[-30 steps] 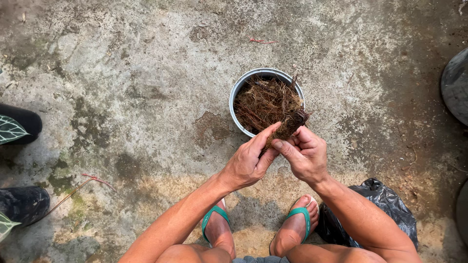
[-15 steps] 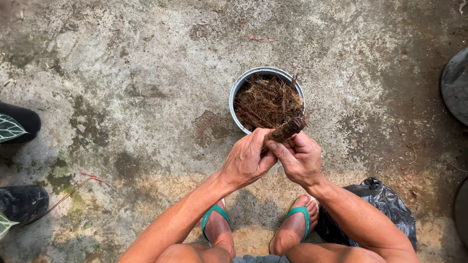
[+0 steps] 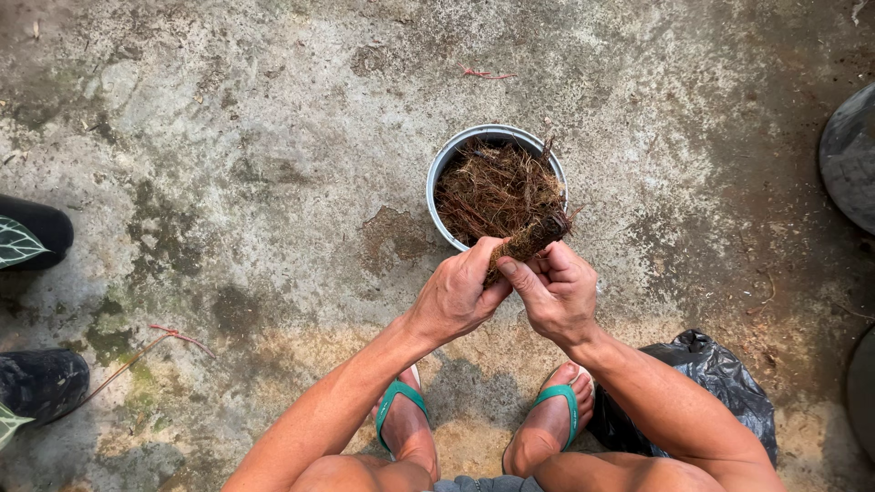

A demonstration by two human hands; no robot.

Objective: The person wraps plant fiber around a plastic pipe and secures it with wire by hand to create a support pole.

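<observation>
A round grey pot [image 3: 444,167] stands on the concrete ground, filled with brown stringy fibre [image 3: 493,190]. Just in front of its near rim, my left hand [image 3: 458,294] and my right hand [image 3: 554,290] are pressed together around a dark brown clump of fibre [image 3: 538,236]. The clump sticks out above my fingers and overlaps the pot's edge. Both hands grip it with fingers curled.
My feet in teal flip-flops [image 3: 397,409] rest on the ground below. A black plastic bag [image 3: 711,377] lies at my right. Black pots with green leaves [image 3: 32,233] sit at the left edge, and dark round objects [image 3: 849,155] at the right edge.
My hands have closed tighter around the clump and shifted slightly down toward me; the clump now sits lower between my fingers.
</observation>
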